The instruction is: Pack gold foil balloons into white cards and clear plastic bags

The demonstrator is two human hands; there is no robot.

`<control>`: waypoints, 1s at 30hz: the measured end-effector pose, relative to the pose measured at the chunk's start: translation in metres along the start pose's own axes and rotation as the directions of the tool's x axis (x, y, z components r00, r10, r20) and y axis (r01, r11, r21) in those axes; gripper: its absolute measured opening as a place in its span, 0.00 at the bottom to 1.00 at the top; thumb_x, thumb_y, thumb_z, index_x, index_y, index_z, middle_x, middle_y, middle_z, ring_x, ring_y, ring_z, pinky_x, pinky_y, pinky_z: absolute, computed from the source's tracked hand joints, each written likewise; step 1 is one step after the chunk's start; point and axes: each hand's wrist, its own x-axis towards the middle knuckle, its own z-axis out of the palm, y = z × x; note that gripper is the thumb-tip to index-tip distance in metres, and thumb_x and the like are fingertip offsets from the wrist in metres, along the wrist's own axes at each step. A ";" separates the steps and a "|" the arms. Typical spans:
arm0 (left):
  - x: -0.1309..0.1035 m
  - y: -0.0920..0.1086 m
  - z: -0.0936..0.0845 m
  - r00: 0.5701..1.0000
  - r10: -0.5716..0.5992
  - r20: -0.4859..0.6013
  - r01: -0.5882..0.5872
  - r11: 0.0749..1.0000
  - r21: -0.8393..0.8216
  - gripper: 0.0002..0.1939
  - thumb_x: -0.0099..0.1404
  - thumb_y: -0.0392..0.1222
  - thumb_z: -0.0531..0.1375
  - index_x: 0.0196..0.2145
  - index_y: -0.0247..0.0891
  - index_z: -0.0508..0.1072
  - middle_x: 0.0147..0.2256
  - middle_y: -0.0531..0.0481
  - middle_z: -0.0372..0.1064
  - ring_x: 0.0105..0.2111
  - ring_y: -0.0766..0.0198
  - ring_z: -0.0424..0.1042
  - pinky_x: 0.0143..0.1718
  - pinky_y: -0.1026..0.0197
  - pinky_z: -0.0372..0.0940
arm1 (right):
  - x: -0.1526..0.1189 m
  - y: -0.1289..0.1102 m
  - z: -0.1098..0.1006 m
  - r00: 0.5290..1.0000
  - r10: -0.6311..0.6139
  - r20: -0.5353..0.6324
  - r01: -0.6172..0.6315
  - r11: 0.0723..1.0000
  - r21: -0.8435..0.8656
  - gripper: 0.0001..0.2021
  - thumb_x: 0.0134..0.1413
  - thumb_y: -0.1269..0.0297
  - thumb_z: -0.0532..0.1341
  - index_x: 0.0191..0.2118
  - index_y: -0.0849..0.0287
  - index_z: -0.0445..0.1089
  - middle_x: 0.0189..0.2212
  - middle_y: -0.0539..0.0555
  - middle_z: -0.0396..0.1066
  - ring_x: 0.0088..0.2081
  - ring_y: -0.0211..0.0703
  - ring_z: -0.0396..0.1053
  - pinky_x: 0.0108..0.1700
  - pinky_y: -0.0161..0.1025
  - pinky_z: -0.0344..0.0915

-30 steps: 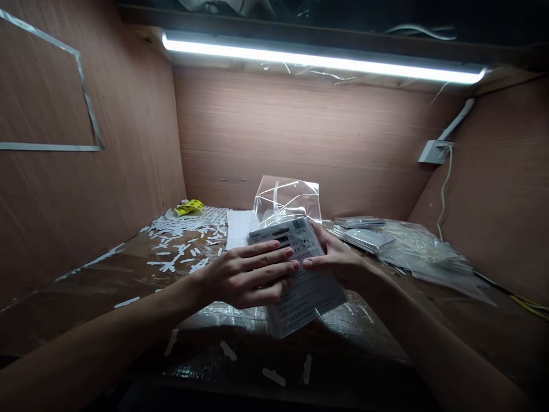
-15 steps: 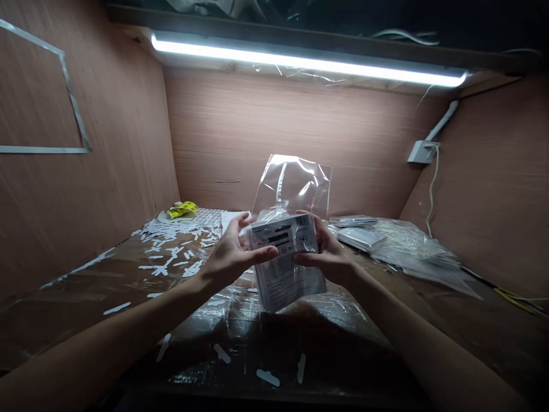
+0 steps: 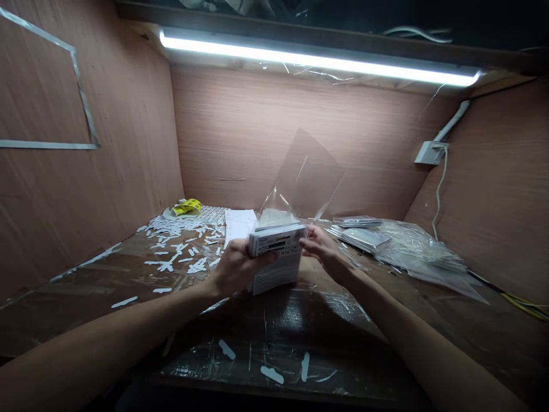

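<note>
My left hand [image 3: 240, 263] is wrapped round the left side of a stack of thin, flat printed packs [image 3: 277, 274], thumb across the front. The stack stands tilted above the table, with dark print and small symbols on its front face. At its upper right edge, my right hand [image 3: 321, 247] has its fingers curled against the corner. A clear plastic sleeve [image 3: 311, 166] rises behind and above the stack. Its lower end is hidden behind the packs, so how far it encloses them I cannot tell.
White hang-tab pieces [image 3: 175, 252] lie scattered at the left, near a yellow label strip [image 3: 187, 207] and a white sheet [image 3: 240, 224]. Wrapped flat packs [image 3: 364, 239] and a pile of clear bags [image 3: 424, 249] lie at the right. Several loose tabs [image 3: 272, 375] are near the front edge.
The stack has turned to show its layered edge. The clear sleeve now stands higher and slants to the right. My right thumb has slid off the front face to the right edge.
</note>
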 end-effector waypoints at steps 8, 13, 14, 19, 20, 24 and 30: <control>-0.009 0.002 0.010 1.000 0.005 -0.011 -0.004 0.997 0.081 0.20 0.64 0.52 0.66 0.47 0.34 0.80 0.40 0.46 0.80 0.39 0.56 0.78 0.44 0.57 0.73 | -0.024 -0.031 0.026 0.744 -0.664 -0.074 0.435 0.566 -0.701 0.20 0.56 0.54 0.69 0.52 0.49 0.69 0.32 0.51 0.72 0.32 0.45 0.69 0.39 0.45 0.69; -0.009 0.004 0.012 0.999 0.026 -0.030 -0.022 0.993 0.115 0.20 0.64 0.52 0.67 0.46 0.33 0.80 0.39 0.47 0.79 0.38 0.57 0.77 0.43 0.60 0.72 | -0.028 -0.035 0.048 0.759 -0.651 -0.031 0.469 0.579 -0.667 0.10 0.64 0.62 0.63 0.49 0.48 0.76 0.37 0.53 0.77 0.35 0.46 0.74 0.40 0.44 0.72; -0.009 0.004 0.012 0.999 0.031 -0.029 -0.027 0.992 0.122 0.20 0.64 0.51 0.67 0.45 0.32 0.80 0.38 0.47 0.79 0.37 0.58 0.76 0.42 0.60 0.72 | -0.027 -0.034 0.046 0.756 -0.654 -0.039 0.476 0.589 -0.652 0.08 0.65 0.63 0.62 0.46 0.48 0.78 0.37 0.53 0.78 0.36 0.46 0.75 0.40 0.44 0.72; -0.008 0.003 0.012 0.999 0.038 0.005 -0.038 0.995 0.092 0.19 0.65 0.50 0.66 0.47 0.33 0.79 0.41 0.46 0.79 0.40 0.57 0.77 0.44 0.59 0.72 | -0.020 -0.028 0.025 0.806 -0.582 -0.111 0.471 0.743 -0.475 0.04 0.62 0.62 0.66 0.40 0.50 0.80 0.34 0.52 0.78 0.32 0.45 0.74 0.36 0.44 0.71; -0.008 0.003 0.012 0.999 0.032 0.011 -0.032 0.996 0.077 0.19 0.65 0.50 0.66 0.48 0.33 0.79 0.42 0.46 0.79 0.41 0.57 0.77 0.45 0.59 0.72 | -0.019 -0.027 0.020 0.815 -0.565 -0.128 0.460 0.765 -0.451 0.04 0.61 0.61 0.66 0.39 0.51 0.80 0.33 0.52 0.78 0.31 0.45 0.74 0.35 0.44 0.71; -0.008 0.001 0.012 1.000 0.008 0.022 -0.009 0.998 0.061 0.20 0.65 0.51 0.66 0.48 0.33 0.79 0.42 0.45 0.79 0.41 0.56 0.76 0.45 0.57 0.72 | -0.017 -0.032 0.014 0.764 -0.645 -0.030 0.509 0.631 -0.586 0.07 0.63 0.63 0.65 0.45 0.48 0.78 0.38 0.53 0.77 0.35 0.45 0.73 0.39 0.45 0.71; -0.007 0.001 0.014 0.999 0.038 0.011 -0.039 0.995 0.088 0.19 0.65 0.51 0.66 0.44 0.32 0.79 0.36 0.46 0.77 0.35 0.61 0.74 0.40 0.59 0.71 | -0.015 -0.038 0.024 0.637 -0.736 0.228 0.640 0.339 -0.690 0.16 0.64 0.66 0.64 0.53 0.41 0.76 0.44 0.53 0.77 0.39 0.47 0.70 0.42 0.48 0.70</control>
